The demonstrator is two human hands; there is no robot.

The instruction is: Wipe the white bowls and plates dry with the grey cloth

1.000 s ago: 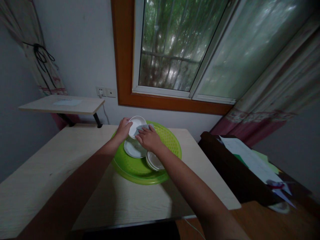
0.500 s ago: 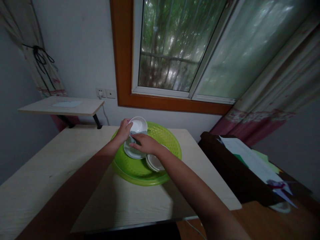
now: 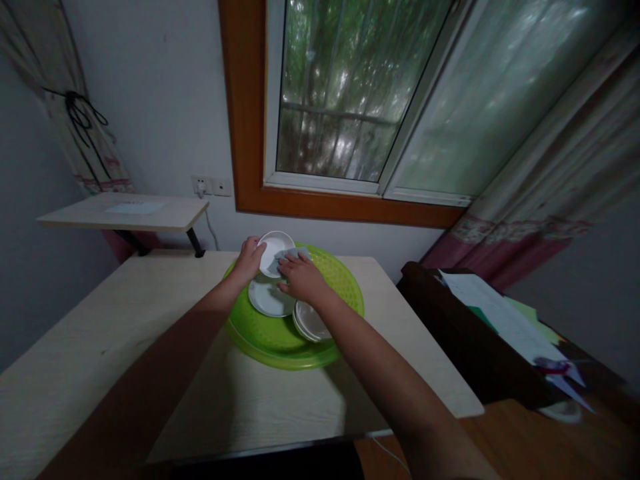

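Well, past the front edge of the tabletop (image 3: 285,413) sits a round green tray (image 3: 277,340), nearer the back edge. Toward its near right rim lies a stack of white bowls (image 3: 311,323), partly behind my forearm, with a white plate (image 3: 269,299) just beside, to the left. Above the plate, toward the tray's far left rim, my left hand (image 3: 249,259) pinches a small white bowl (image 3: 271,251), tilted toward me; my right hand (image 3: 303,275), fingers fairly flat, presses a grey cloth (image 3: 296,252) against its inside. I'd judge this bowl partway through a wipe; whether the plate and stack are done or waiting, I cannot tell. Farther back, the window (image 3: 345,190) rises beyond the tabletop's back edge.
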